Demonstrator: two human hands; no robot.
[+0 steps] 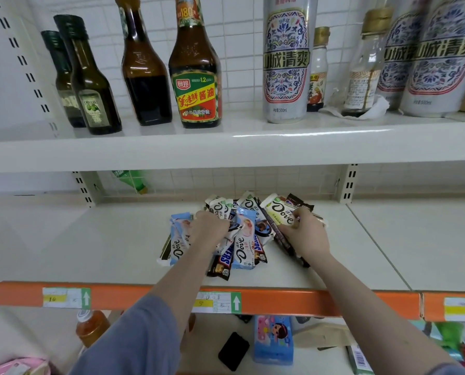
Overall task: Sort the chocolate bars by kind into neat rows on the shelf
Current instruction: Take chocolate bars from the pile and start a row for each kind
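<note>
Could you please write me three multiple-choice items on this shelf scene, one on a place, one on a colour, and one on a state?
1. Where do the chocolate bars lie?
A. on the top shelf beside the bottles
B. on the middle shelf, in front of the person
C. on the floor

2. What colour is the front edge strip of that shelf?
A. orange
B. blue
C. black

3. How are the bars arranged?
A. in neat rows by kind
B. stacked inside a box
C. in one mixed heap

Answers:
1. B, since the heap sits on the middle shelf, below the soy sauce bottle.
2. A, since the strip with the price labels is orange.
3. C, since pale blue, white and dark wrappers overlap, with the left hand and the right hand both in the heap.
</note>
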